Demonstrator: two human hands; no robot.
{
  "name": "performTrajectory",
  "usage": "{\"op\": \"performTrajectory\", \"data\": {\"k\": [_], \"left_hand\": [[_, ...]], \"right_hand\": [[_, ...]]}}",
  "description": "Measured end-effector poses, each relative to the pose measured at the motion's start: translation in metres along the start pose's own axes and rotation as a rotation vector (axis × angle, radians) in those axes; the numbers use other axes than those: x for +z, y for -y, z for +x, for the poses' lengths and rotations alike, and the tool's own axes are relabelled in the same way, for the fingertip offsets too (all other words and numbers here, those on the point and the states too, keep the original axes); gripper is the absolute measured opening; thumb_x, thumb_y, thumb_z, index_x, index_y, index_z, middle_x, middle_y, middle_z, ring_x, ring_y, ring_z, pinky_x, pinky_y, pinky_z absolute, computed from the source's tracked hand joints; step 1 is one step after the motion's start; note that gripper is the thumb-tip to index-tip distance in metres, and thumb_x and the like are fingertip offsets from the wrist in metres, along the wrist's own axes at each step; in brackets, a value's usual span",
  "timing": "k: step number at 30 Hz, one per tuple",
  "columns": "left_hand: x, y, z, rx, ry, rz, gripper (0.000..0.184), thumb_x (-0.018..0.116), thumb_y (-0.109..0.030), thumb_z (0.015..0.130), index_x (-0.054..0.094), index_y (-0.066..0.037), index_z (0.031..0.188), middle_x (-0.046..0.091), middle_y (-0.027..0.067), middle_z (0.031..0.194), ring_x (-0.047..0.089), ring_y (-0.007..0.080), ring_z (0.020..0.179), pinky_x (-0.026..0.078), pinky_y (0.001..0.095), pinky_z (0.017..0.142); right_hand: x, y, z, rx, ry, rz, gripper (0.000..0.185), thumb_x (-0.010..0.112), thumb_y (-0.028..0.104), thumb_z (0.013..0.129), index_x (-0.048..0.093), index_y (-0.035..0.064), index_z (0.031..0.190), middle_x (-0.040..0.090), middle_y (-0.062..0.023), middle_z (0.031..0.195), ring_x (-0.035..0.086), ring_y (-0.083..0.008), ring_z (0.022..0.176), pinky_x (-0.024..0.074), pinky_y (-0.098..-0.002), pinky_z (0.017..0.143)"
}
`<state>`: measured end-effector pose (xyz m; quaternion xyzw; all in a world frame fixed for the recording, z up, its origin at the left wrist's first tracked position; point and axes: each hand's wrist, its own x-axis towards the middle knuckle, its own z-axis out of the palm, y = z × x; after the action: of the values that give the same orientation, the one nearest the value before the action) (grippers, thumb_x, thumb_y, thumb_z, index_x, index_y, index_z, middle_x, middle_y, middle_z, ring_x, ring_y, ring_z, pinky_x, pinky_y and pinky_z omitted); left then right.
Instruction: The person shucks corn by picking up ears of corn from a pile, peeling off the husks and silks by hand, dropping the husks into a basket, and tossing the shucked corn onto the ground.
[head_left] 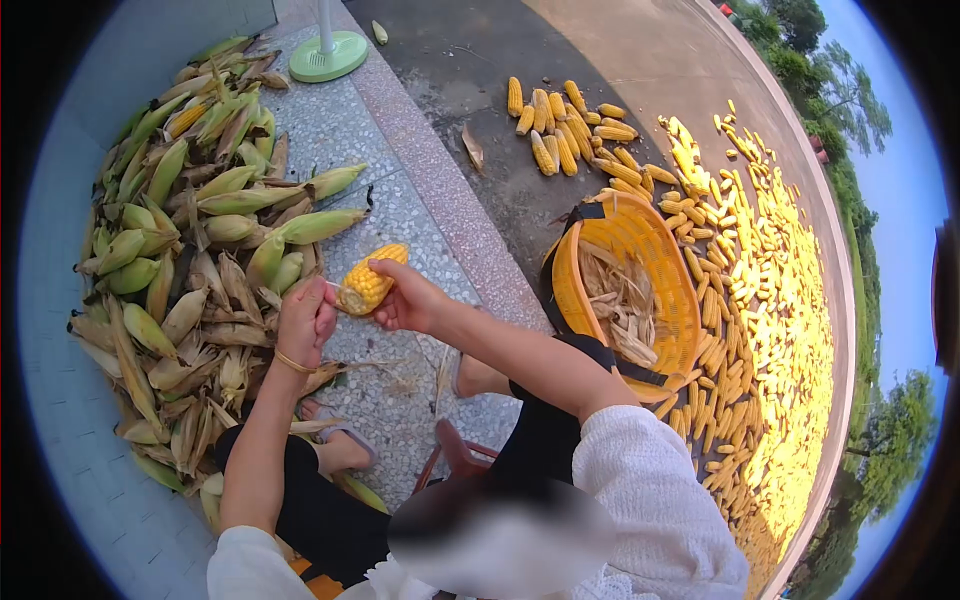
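Concrete yard [600,45]: yellow basket [682,290] holds dry husks [622,305]; right hand [410,298] grips cob [364,282].

One round pale-green stand base [328,64], one yellow slatted plastic basket [682,310], two bare hands [304,325] [412,298], one stripped yellow corn cob [366,283] held; green-husked ears [168,172] (heaped, overlapping) defy counting.

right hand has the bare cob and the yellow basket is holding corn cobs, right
Not quite: in the head view, the yellow basket is holding dry husks, not corn cobs; the right hand does have the bare cob.
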<state>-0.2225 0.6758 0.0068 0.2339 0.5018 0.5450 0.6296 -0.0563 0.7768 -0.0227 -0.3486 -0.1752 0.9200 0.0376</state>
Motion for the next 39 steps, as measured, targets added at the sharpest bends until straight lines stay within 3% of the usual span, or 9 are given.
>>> {"op": "performTrajectory", "data": {"k": [4,6,8,12,20,26,28,34,39], "left_hand": [[-0.011,-0.005,0.013,0.129,-0.223,-0.279,0.032,0.043,-0.028,0.097,0.047,-0.007,0.073,0.034,-0.0041,0.046,0.025,0.0044,0.033,0.020,0.0194,0.031],[-0.012,-0.017,0.007,0.179,-0.134,0.016,0.030,0.043,-0.025,0.097,0.048,-0.007,0.074,0.035,-0.0043,0.047,0.025,0.0036,0.034,0.020,0.0194,0.032],[-0.003,-0.018,-0.004,0.185,-0.089,0.193,0.030,0.045,-0.025,0.097,0.050,-0.006,0.074,0.037,-0.0041,0.049,0.027,0.0034,0.036,0.021,0.0196,0.034],[0.020,-0.025,-0.022,0.107,0.234,0.441,0.033,0.046,-0.028,0.096,0.052,-0.005,0.073,0.040,-0.0018,0.049,0.033,0.0051,0.039,0.023,0.0198,0.037],[-0.057,-0.047,-0.032,0.317,-0.350,0.128,0.032,0.044,-0.029,0.097,0.058,-0.002,0.085,0.041,-0.0016,0.050,0.033,0.0061,0.038,0.028,0.0194,0.037],[-0.091,-0.026,-0.061,-0.015,-0.199,0.849,0.032,0.046,-0.030,0.095,0.059,-0.002,0.103,0.049,0.0014,0.052,0.045,0.0122,0.042,0.035,0.0231,0.042],[-0.092,-0.001,-0.062,-0.085,0.159,1.456,0.035,0.055,-0.027,0.088,0.055,-0.005,0.115,0.061,0.0087,0.072,0.059,0.0236,0.063,0.044,0.0309,0.058],[-0.074,0.003,-0.061,0.040,0.240,1.544,0.061,0.064,-0.024,0.077,0.041,-0.008,0.131,0.054,0.0132,0.116,0.051,0.0291,0.105,0.036,0.0394,0.087],[-0.065,-0.005,-0.048,-0.021,0.266,1.549,0.057,0.065,-0.024,0.079,0.041,-0.009,0.129,0.056,0.0123,0.109,0.053,0.0285,0.103,0.036,0.0403,0.086]], "right_hand": [[-0.038,0.002,-0.016,-0.304,-0.258,-0.204,0.021,0.063,0.025,0.080,0.057,0.0057,0.086,0.058,-0.0043,0.063,0.055,-0.0140,0.048,0.0459,-0.0266,0.047],[-0.039,0.013,-0.032,-0.367,-0.353,-0.376,0.035,0.067,0.014,0.073,0.054,0.0020,0.102,0.059,-0.0082,0.077,0.060,-0.0184,0.065,0.0508,-0.0302,0.059],[-0.035,0.017,-0.032,-0.804,-0.510,-1.208,0.063,0.071,0.012,0.066,0.044,0.0002,0.122,0.057,-0.0148,0.099,0.059,-0.0260,0.089,0.0498,-0.0339,0.079],[-0.008,-0.013,0.011,-0.996,-0.159,-1.481,0.087,0.076,0.013,0.060,0.031,0.0006,0.134,0.049,-0.0240,0.122,0.050,-0.0361,0.112,0.0405,-0.0390,0.096],[-0.058,-0.068,0.116,-0.224,-0.300,-1.517,0.041,0.072,0.029,0.066,0.065,0.0019,0.096,0.067,-0.0171,0.089,0.064,-0.0311,0.086,0.0498,-0.0379,0.073],[-0.140,-0.095,0.193,-0.283,-0.543,-1.587,0.046,0.069,0.034,0.072,0.061,-0.0022,0.100,0.064,-0.0241,0.096,0.064,-0.0348,0.082,0.0509,-0.0400,0.076],[-0.132,-0.088,0.194,0.238,-0.746,-0.748,0.050,0.070,0.038,0.072,0.061,-0.0016,0.102,0.064,-0.0237,0.092,0.064,-0.0331,0.086,0.0506,-0.0390,0.079],[-0.138,-0.218,0.231,0.052,-0.724,-1.003,0.053,0.070,0.041,0.073,0.061,-0.0051,0.098,0.066,-0.0177,0.084,0.066,-0.0265,0.076,0.0521,-0.0376,0.064],[-0.100,-0.204,0.201,-0.001,-0.852,-0.683,0.040,0.074,0.033,0.069,0.065,-0.0015,0.086,0.066,-0.0150,0.080,0.066,-0.0247,0.071,0.0522,-0.0368,0.064]]}}
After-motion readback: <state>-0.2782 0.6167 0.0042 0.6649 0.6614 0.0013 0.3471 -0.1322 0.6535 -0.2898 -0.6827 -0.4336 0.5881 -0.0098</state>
